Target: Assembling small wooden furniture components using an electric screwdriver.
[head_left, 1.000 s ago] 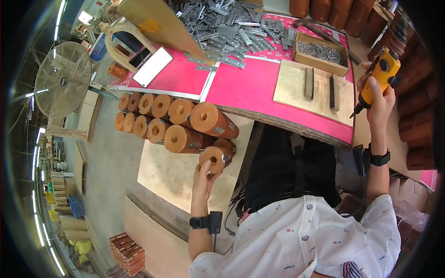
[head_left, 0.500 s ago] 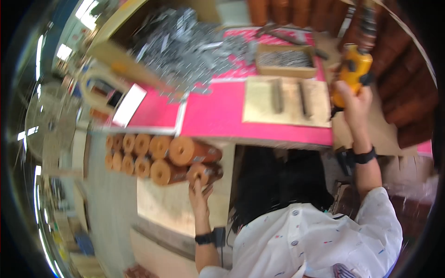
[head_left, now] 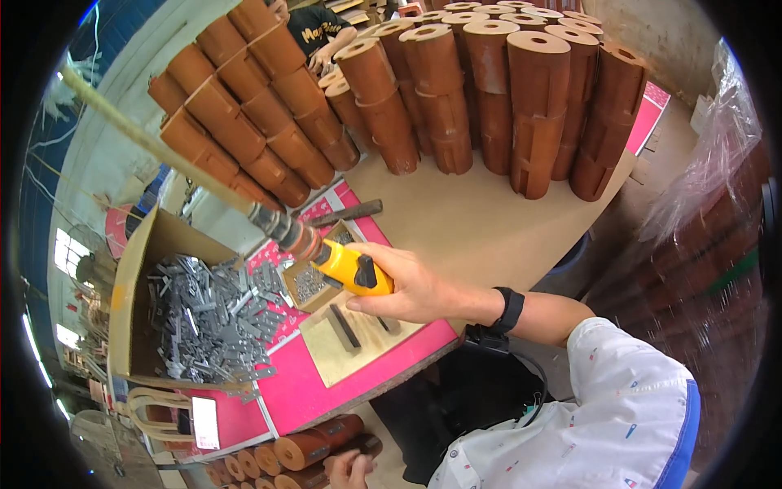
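Observation:
My right hand (head_left: 403, 285) is wrapped around a yellow air tool (head_left: 353, 269). A metal coupling joins the tool to a beige hose (head_left: 155, 143) that runs up to the left. Low in the view, my left hand (head_left: 350, 470) has its fingers curled at the end of a brown wooden cylinder (head_left: 366, 444), the nearest of a stacked group; the hand partly hides that cylinder's end. Below the tool, a light wooden board (head_left: 326, 363) carries two dark bars (head_left: 344, 328), one partly covered by my right hand.
A cardboard box (head_left: 124, 306) spills grey metal plates (head_left: 199, 326) onto the pink tabletop (head_left: 305, 405). Beside it are a small tray of metal fasteners (head_left: 308, 281) and a hammer (head_left: 346, 213). Tall brown cylinders (head_left: 538, 122) stand behind. Another person's hand (head_left: 326, 57) shows at the back.
The view has swung to the right, bringing the standing cylinders into sight. My right hand still grips the yellow air tool, which now points up-left. My left hand stays by the stacked cylinders.

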{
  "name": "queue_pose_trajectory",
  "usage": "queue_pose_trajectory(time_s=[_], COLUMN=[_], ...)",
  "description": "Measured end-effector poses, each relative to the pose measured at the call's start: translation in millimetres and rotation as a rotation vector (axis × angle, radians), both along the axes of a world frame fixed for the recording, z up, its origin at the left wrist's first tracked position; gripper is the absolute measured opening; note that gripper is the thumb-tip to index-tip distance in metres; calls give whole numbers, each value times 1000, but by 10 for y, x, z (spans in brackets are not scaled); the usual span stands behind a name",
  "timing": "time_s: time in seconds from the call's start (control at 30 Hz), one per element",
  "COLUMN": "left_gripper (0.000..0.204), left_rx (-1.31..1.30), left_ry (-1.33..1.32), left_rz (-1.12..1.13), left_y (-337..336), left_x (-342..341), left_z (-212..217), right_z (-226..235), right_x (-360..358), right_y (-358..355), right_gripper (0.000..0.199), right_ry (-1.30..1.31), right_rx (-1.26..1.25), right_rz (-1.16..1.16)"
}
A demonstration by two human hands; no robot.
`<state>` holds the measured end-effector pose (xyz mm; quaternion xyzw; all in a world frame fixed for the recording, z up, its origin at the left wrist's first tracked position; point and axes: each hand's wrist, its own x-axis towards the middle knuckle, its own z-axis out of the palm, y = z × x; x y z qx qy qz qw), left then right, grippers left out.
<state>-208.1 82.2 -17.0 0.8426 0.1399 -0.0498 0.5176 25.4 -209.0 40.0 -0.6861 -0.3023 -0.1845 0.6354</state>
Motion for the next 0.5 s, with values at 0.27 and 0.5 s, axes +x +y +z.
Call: queue_pose_trajectory(time_s=[0.27, 0.5], left_gripper=[46, 52], left_rx=[-250, -737], left_ry=[-165, -320], left_rz=[-390, -545], left_y=[-1364, -2237], left_x=[1938, 3988], left_z=[445, -121], right_z=[249, 538], right_x=[-39, -109], right_y=[-490, -1008], right_gripper=[57, 58], right_ry=[-65, -81], right_rx=[-39, -118], right_rz=[-139, -224])
